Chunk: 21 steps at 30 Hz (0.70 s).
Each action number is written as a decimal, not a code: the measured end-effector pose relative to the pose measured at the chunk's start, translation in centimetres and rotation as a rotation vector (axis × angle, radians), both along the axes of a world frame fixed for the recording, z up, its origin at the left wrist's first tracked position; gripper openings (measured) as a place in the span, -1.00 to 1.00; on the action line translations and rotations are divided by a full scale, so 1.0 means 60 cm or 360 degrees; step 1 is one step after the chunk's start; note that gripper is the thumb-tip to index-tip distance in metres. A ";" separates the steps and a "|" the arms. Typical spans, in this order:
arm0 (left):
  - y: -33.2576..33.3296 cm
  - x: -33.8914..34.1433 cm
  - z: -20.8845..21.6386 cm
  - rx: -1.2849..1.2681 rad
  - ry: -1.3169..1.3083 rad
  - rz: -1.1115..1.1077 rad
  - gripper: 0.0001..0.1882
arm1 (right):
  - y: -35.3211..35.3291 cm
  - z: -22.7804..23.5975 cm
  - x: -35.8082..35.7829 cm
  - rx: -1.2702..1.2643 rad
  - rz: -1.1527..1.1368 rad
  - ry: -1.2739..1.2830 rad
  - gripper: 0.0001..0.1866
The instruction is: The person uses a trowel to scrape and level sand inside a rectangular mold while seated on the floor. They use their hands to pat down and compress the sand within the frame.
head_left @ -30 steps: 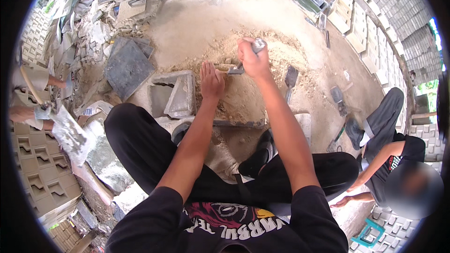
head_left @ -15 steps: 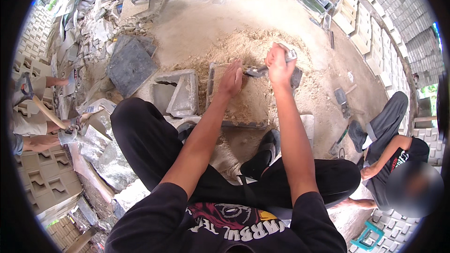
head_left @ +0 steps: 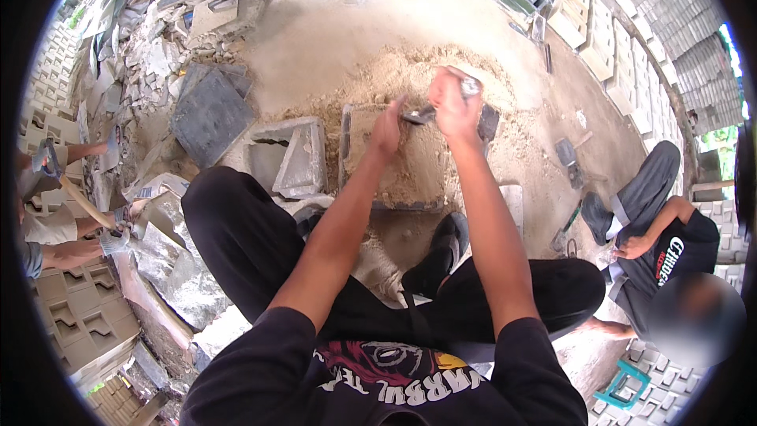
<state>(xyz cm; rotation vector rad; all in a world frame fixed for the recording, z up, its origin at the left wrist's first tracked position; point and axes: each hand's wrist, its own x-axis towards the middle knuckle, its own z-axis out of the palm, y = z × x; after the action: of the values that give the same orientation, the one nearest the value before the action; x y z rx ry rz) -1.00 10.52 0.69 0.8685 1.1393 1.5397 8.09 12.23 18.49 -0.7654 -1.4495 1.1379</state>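
In front of me sits a square mould (head_left: 344, 142) with a dark rim, full of pale brown sandy mix (head_left: 410, 170). My right hand (head_left: 456, 106) is closed around the handle of a trowel (head_left: 419, 116), whose dark metal blade points left over the mix; a pale end pokes out above my fist. My left hand (head_left: 386, 128) stands edge-on over the mould's left part, fingers stretched and empty, close to the blade. Whether it touches the mix I cannot tell.
An open concrete frame (head_left: 313, 154) lies left of the mould, with a dark slab (head_left: 211, 114) beyond. Loose sand (head_left: 473, 63) heaps behind. A hammer-like tool (head_left: 568, 159) lies at right, near a seated person (head_left: 662, 229). Another person's gloved hand (head_left: 115, 241) is at left.
My right hand and the trowel have shifted slightly left and up, nearer my left hand. The view has moved a little. The seated person's arm has moved.
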 end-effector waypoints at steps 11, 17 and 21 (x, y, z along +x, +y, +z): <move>-0.024 -0.073 -0.016 0.0107 -0.0410 0.0555 -0.33 | 0.017 0.011 -0.028 -0.0239 0.0026 0.0168 -0.62; -0.033 -0.106 -0.026 0.0109 -0.0330 0.0643 -0.33 | 0.013 -0.012 -0.079 -0.0226 0.0212 0.0017 -0.63; -0.053 -0.095 -0.019 0.0055 -0.0194 0.0620 -0.31 | -0.008 0.003 -0.110 -0.0097 0.0148 0.0015 -0.63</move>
<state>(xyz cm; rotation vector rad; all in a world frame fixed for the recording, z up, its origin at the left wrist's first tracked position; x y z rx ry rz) -6.72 7.35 -0.48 0.5860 1.2451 1.9056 1.47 11.76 18.65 -0.7405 -1.4607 1.2598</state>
